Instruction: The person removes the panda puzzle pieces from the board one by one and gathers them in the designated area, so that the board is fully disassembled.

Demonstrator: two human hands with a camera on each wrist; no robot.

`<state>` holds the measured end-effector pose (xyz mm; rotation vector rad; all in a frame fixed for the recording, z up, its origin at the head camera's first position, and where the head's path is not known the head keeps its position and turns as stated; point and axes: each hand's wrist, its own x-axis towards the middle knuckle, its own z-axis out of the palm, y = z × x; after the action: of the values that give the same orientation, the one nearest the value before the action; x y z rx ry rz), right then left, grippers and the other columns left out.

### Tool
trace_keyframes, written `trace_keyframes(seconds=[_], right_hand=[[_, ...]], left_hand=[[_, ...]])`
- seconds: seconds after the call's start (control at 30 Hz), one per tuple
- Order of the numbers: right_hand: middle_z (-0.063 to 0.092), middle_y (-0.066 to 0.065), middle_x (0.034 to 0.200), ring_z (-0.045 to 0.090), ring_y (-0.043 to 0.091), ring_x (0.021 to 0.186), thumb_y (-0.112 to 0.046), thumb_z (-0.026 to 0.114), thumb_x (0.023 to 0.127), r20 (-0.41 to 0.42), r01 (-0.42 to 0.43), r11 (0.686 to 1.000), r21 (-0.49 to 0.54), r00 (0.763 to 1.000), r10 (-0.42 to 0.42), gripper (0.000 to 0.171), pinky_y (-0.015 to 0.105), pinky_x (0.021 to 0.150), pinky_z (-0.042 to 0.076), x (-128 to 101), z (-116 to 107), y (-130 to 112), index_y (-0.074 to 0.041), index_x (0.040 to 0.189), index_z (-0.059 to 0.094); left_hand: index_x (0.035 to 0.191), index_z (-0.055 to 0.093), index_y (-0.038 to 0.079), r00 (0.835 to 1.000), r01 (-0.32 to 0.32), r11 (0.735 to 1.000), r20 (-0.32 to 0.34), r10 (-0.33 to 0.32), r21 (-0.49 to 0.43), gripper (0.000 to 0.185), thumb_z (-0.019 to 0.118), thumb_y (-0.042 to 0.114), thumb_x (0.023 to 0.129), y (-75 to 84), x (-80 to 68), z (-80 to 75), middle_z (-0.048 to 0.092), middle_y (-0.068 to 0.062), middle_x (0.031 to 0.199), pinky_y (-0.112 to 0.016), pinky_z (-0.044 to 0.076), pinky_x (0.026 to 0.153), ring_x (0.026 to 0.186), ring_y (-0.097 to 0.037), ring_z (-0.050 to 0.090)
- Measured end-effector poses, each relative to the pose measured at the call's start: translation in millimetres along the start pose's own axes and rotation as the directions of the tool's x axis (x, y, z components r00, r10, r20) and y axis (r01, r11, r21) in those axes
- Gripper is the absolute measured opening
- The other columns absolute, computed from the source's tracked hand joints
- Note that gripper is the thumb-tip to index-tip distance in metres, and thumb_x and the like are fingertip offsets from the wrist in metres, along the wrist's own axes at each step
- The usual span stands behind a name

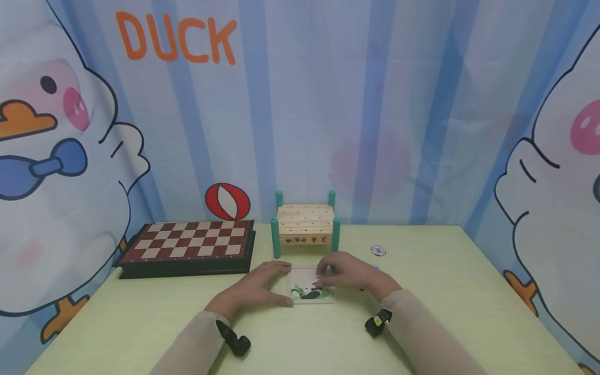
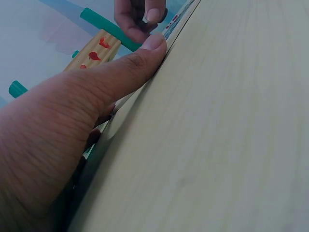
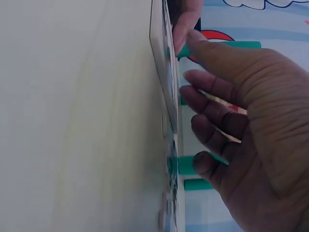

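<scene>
Picture board (image 1: pixel 302 275) on the table (image 1: pixel 445 312) between my hands, nearer than the toy bed (image 1: pixel 305 223). My left hand (image 1: pixel 255 285): thumb and fingers spread apart along its left side. My right hand (image 1: pixel 350 272): fingers bent over its right part; cannot tell whether they pinch anything. Progress, judged: near part pictured, far part pale, probably left to fill.

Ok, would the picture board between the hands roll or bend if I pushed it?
The picture board probably won't roll, because it's flat with straight sides. It's likely stiff, since its edge looks straight. It looks thin, so maybe light.
</scene>
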<state>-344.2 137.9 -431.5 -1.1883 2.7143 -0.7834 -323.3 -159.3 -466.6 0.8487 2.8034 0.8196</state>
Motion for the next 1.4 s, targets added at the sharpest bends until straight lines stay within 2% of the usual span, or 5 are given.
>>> trace_keyframes(seconds=[0.17,0.6,1.17,1.4], right_hand=[[0.064,-0.01,0.095,0.057,0.01,0.086,-0.035,0.078,0.089,0.031,-0.064,0.998,-0.003,0.997,0.064,0.021,0.032,0.077,0.051,3.4,6.5,0.1,-0.019,0.102,0.073],[0.063,-0.012,0.093,0.057,0.008,0.084,-0.034,0.077,0.09,0.033,-0.037,0.999,0.003,0.999,0.037,0.019,0.03,0.075,0.052,2.5,7.8,4.2,-0.02,0.1,0.071],[0.062,-0.012,0.091,0.058,0.008,0.085,-0.029,0.075,0.092,0.038,-0.093,0.996,0.015,0.995,0.092,0.015,0.032,0.079,0.052,1.6,6.9,-1.1,-0.018,0.101,0.068],[0.062,-0.01,0.09,0.058,0.009,0.084,-0.029,0.075,0.092,0.038,-0.091,0.996,0.019,0.995,0.09,0.017,0.031,0.077,0.052,2.3,8.4,-1.7,-0.017,0.102,0.068]], left_hand=[[0.149,0.048,0.021,1.0,-0.012,1.0,0.001,0.012,-0.001,0.095,0.073,0.073,0.074,-0.3,0.2,1.0,0.041,0.006,0.156,-0.05,0.026,0.12,0.149,-0.022,0.027],[0.15,0.048,0.022,1.0,-0.015,1.0,0.004,0.015,0.003,0.096,0.071,0.075,0.074,-4.6,0.7,1.5,0.041,0.007,0.156,-0.049,0.026,0.12,0.149,-0.022,0.027],[0.15,0.047,0.024,1.0,0.005,1.0,0.001,-0.005,-0.006,0.095,0.072,0.074,0.074,0.0,1.1,-1.0,0.04,0.008,0.157,-0.049,0.026,0.12,0.149,-0.021,0.026],[0.15,0.048,0.021,1.0,-0.019,1.0,-0.003,0.019,0.001,0.095,0.072,0.074,0.075,-1.7,0.7,0.1,0.04,0.006,0.156,-0.05,0.026,0.12,0.149,-0.022,0.027]])
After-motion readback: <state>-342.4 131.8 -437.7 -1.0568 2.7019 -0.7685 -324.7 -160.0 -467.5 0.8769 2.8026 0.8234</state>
